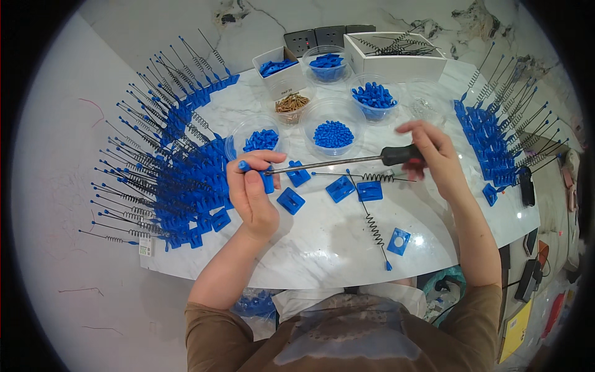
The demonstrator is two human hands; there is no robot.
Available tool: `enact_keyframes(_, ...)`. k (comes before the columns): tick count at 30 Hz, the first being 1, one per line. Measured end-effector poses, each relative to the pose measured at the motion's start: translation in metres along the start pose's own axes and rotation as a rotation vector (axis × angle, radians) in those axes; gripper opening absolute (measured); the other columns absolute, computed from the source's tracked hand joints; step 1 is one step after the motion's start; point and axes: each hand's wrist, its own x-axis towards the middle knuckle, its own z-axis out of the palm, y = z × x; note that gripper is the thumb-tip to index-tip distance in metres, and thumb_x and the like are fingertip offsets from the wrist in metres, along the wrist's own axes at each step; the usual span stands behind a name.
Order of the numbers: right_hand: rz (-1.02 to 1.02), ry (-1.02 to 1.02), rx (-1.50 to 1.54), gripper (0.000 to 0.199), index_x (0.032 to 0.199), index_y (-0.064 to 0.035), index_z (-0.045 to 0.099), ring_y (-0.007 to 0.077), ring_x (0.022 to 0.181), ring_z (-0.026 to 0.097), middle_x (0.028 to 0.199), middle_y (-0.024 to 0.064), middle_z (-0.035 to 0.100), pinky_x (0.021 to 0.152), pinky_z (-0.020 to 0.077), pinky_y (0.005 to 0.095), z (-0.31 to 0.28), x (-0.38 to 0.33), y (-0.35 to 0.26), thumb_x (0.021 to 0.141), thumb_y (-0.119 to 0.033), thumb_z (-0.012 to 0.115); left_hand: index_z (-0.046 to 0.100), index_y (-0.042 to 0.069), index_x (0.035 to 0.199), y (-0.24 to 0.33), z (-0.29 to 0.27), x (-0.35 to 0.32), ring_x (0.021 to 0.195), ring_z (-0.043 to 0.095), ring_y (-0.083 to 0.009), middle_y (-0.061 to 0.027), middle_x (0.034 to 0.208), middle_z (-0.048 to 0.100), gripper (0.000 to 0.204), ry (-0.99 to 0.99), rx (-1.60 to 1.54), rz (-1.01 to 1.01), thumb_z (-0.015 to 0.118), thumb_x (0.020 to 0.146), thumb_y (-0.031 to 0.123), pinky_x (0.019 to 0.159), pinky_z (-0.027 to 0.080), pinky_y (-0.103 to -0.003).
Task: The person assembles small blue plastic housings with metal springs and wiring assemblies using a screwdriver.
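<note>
A small blue plastic piece [268, 181] is pinched in my left hand [253, 192], partly hidden by the fingers. My right hand [437, 158] is at the black-and-red handle of a screwdriver [334, 163], its fingers loosely around the handle's end. The long metal shaft runs left to the blue piece; where its tip meets it is hidden. Between and below my hands lie several blue square bases [340, 189]. One black coiled spring rod [377, 177] lies crosswise behind these bases, while another spring rod [374, 229] with a blue tip points toward me.
Tubs of blue beads [333, 135], blue caps [374, 98] and brass-coloured screws [291, 105] stand at the back. Behind them is a white box [396, 65] of spring rods. Dense clusters of blue bases with upright spring rods crowd the left [186, 180] and right [489, 136] of the marbled table.
</note>
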Motion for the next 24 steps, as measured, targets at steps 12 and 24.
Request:
enact_keyframes(12,-0.188,-0.099,-0.077,0.034,0.097,-0.0059,0.063,0.0066,0.086,0.054,0.102,0.0004,0.053,0.077,0.0443,0.021,0.0,0.001,0.004,0.067,-0.005,0.081,0.045,0.006,0.1,0.003,0.001,0.002,0.06,0.043,-0.0099,-0.0182,0.092,0.063,0.019,0.088,-0.038,-0.038,0.033,0.101,0.021,0.055,0.038,-0.023)
enact_keyframes(24,-0.59,-0.081,-0.497,0.035,0.113,-0.0066,0.061,0.0078,0.064,0.056,0.077,0.0012,0.061,0.065,0.0438,0.0191,-0.003,-0.012,-0.004,0.079,0.001,0.067,0.046,0.006,0.097,0.002,-0.003,0.006,0.06,0.043,-0.0076,-0.0165,0.089,0.064,0.019,0.119,-0.062,-0.179,0.035,0.1,0.021,0.052,0.035,-0.021)
